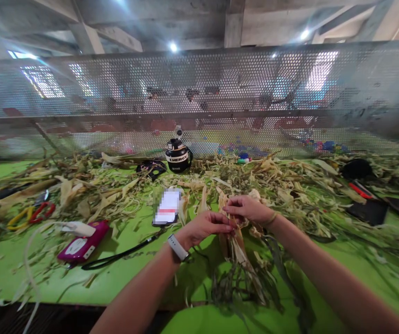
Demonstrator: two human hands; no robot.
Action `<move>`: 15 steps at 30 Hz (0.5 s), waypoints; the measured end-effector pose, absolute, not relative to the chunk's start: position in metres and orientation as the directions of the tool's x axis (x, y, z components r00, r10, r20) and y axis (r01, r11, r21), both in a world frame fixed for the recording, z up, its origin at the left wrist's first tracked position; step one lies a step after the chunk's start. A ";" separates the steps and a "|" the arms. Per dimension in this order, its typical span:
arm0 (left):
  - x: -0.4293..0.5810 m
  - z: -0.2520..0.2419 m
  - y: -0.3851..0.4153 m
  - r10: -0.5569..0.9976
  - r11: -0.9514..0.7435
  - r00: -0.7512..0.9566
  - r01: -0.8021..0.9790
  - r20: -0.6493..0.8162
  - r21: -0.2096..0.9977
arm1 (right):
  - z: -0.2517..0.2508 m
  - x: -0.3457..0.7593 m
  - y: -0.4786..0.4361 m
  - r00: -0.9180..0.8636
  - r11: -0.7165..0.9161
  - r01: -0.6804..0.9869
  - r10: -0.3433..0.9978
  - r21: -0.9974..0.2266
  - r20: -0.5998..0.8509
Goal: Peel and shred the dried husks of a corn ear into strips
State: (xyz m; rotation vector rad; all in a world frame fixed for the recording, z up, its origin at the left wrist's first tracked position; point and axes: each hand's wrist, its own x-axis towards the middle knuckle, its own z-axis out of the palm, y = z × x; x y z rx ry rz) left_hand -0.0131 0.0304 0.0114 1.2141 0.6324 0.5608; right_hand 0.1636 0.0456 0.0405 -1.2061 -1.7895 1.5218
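Observation:
Both hands meet over a strip of dried corn husk (238,248) in front of me. My left hand (209,227), with a watch on its wrist, pinches the husk between thumb and fingers. Just above it, my right hand (246,208) is closed on the same husk, its fingertips close to the left ones. The husk's tan upper end rises past the fingers, and its lower part hangs towards the table's near edge. Dark, thin strips (234,287) lie under and beside it. Left of my hands rests a phone (167,207) with a black strap.
Scattered husk pieces (290,185) cover much of the green table (130,283). A magenta power box (83,243) with a white plug, scissors (42,211) and a black jug (177,157) stand around. Behind rises a perforated metal screen (199,79). A dark flat object (368,211) lies right.

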 end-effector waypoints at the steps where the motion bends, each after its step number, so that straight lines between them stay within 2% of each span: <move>1: -0.014 0.012 0.031 0.692 0.254 0.708 -0.052 -0.144 0.966 | 0.040 0.164 0.046 -0.496 -0.019 0.307 0.850 -0.951 -0.177; 10: -0.023 0.020 0.036 0.647 0.290 0.739 -0.009 -0.189 0.957 | 0.031 0.164 0.046 -0.575 -0.057 0.272 0.791 -0.961 -0.210; 15: -0.033 0.020 0.045 0.632 0.219 0.749 0.073 -0.198 0.973 | 0.029 0.162 0.044 -0.624 -0.045 0.324 0.740 -0.945 -0.250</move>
